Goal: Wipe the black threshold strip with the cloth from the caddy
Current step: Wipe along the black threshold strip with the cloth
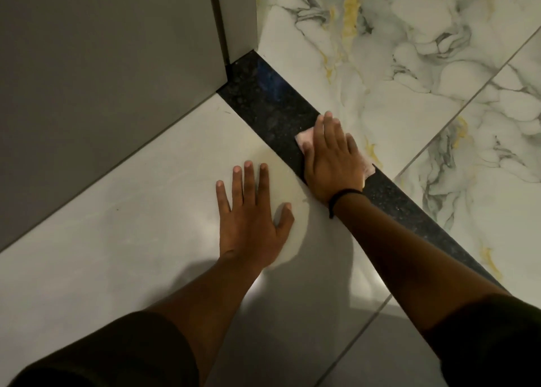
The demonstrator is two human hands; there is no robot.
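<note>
The black speckled threshold strip (263,93) runs diagonally from the door frame at the top centre down to the lower right. My right hand (330,161) lies flat on a pale pink cloth (304,139) and presses it onto the strip's middle; the cloth's edges show to the left of the fingers and beside the wrist. A black band circles that wrist. My left hand (251,216) rests palm down with fingers spread on the plain white floor tile, just left of the strip, holding nothing. The caddy is not in view.
A grey door or wall panel (102,79) fills the upper left, meeting the strip at its far end. Marbled white tiles with grey and yellow veins (409,64) lie beyond the strip. Plain pale tiles (117,255) are on my side.
</note>
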